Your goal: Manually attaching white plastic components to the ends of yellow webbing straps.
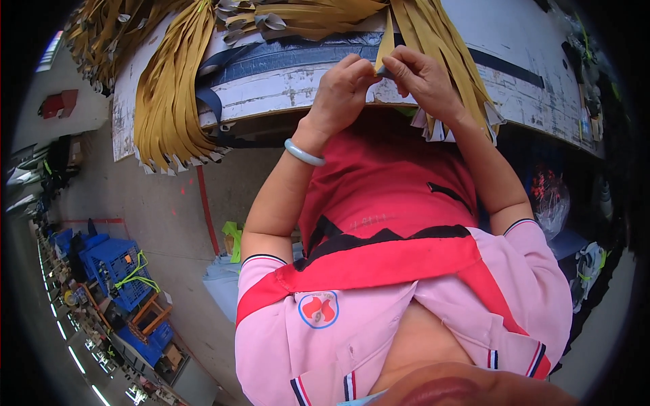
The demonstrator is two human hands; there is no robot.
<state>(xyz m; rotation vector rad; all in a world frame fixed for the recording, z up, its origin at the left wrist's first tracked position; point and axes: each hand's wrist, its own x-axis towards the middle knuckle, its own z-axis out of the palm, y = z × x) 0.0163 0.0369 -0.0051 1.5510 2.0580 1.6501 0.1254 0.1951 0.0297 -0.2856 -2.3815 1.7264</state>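
We are pinching one thin yellow elastic strap [384, 47] between left hand [342, 91] and right hand [423, 78], fingertips closing firmly near its end, separating it cleanly.

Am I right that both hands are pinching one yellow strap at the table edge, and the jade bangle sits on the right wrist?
Not quite. In the head view the bangle is on the left wrist. The left hand and right hand do pinch one yellow strap at the table edge.
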